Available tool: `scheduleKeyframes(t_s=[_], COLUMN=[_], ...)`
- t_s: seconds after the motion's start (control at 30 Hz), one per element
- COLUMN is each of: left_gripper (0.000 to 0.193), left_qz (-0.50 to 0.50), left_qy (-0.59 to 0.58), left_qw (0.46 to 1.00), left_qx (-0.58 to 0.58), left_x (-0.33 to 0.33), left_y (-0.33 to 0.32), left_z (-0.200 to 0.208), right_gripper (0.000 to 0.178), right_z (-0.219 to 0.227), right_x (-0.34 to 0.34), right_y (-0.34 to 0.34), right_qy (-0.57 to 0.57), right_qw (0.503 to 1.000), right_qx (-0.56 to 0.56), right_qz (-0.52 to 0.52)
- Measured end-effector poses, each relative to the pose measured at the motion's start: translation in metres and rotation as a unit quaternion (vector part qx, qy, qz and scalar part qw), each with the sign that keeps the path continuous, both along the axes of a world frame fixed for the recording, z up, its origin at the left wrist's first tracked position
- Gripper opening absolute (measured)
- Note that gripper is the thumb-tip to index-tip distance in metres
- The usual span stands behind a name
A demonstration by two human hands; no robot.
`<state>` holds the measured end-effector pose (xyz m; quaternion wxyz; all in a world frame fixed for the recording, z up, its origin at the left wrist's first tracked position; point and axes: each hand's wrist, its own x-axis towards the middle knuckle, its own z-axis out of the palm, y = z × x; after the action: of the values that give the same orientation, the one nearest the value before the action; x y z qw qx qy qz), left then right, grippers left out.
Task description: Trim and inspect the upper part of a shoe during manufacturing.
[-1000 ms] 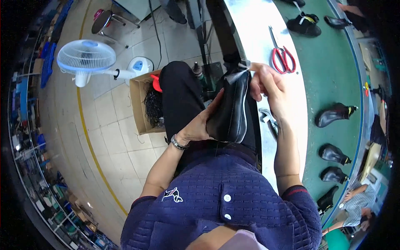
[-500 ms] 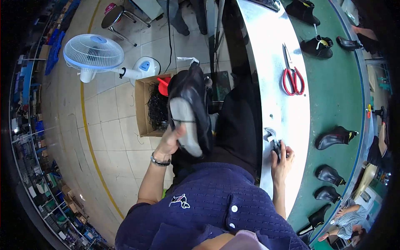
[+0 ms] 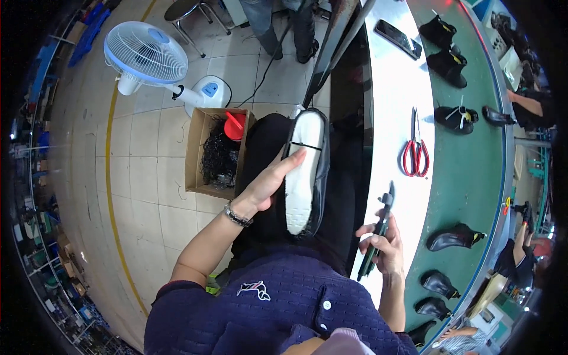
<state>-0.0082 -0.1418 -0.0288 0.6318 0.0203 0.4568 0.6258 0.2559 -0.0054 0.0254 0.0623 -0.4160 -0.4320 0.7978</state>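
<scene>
My left hand [image 3: 264, 188] grips a black shoe [image 3: 300, 198] over my lap, its pale underside facing up and a dark band across it. The thumb presses on the underside near that band. Over the edge of the pale bench, my right hand [image 3: 387, 244] is closed on a dark-handled hand tool [image 3: 383, 220] with a curved metal head pointing away from me. The tool's exact kind is unclear. Red-handled scissors [image 3: 416, 155] lie on the bench beyond the tool.
A cardboard box [image 3: 195, 160] with black scraps and a red scoop-like item [image 3: 235, 125] stands left of my legs. Behind it is a fan [image 3: 147, 56]. A phone [image 3: 397, 39] lies on the bench. Several black shoes sit on the green belt [image 3: 449, 189]; people are nearby.
My left hand has brought the shoe to the right, its underside turned more squarely upward. My right hand has raised the tool off the bench and drawn it nearer. The view has shifted.
</scene>
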Motion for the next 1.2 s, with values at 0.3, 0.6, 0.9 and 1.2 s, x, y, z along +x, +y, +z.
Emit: scheduleKeyframes(t_s=[0.3,0.6,0.9,1.2], left_gripper=[0.073,0.045,0.038,0.033], left_qz=[-0.001,0.067,0.087,0.125], left_qy=[0.35,0.384,0.42,0.416], left_qw=[0.934,0.92,0.902,0.9], left_qx=[0.068,0.049,0.041,0.039], left_x=[-0.017,-0.027,-0.027,-0.019], left_y=[0.005,0.05,0.055,0.054], left_z=[-0.011,-0.023,-0.019,-0.015], right_gripper=[0.063,0.063,0.069,0.058], right_z=[0.04,0.046,0.063,0.041], right_x=[-0.111,-0.161,-0.189,-0.16], right_y=[0.026,0.049,0.072,0.04], right_qy=[-0.017,-0.093,-0.176,-0.139], right_qw=[0.974,0.949,0.897,0.875], right_qx=[0.011,-0.011,0.034,0.249], right_qz=[0.224,0.302,0.403,0.391])
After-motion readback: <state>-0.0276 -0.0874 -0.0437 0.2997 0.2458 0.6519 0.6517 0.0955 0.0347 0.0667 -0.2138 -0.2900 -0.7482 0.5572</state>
